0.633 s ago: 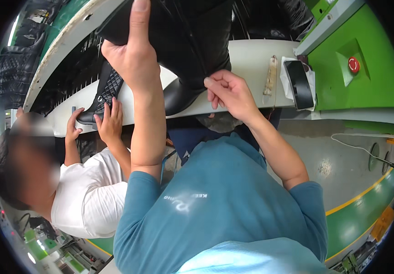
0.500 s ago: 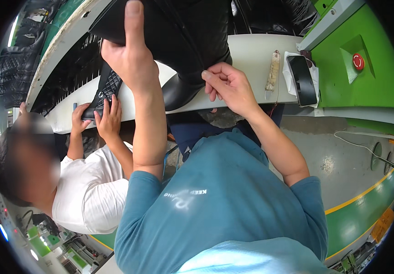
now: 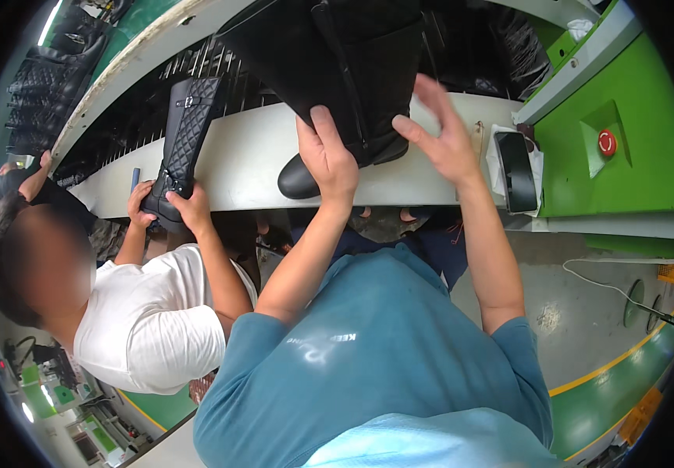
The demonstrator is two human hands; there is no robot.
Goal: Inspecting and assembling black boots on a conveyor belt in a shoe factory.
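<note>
A tall black boot [image 3: 325,66] stands in front of me with its rounded toe [image 3: 298,179] pointing to the left on the white bench top. A zip runs down the shaft. My left hand [image 3: 330,164] grips the left side of the lower shaft, thumb in front and some fingers hidden. On the other side, my right hand [image 3: 448,139] is raised beside the shaft with thumb and fingers spread; its fingertips are blurred and I see nothing held in it.
To my left a co-worker in white holds a quilted black boot [image 3: 188,140]. A phone [image 3: 515,171] lies on the white bench [image 3: 235,168], right of my right hand. Beyond it stands a green machine housing [image 3: 633,101] with a red button [image 3: 607,143]. More black boots sit far left.
My left hand has come down from high on the shaft to its lower left side. My right hand has opened and moved right. The boot has turned, showing its zip more in front.
</note>
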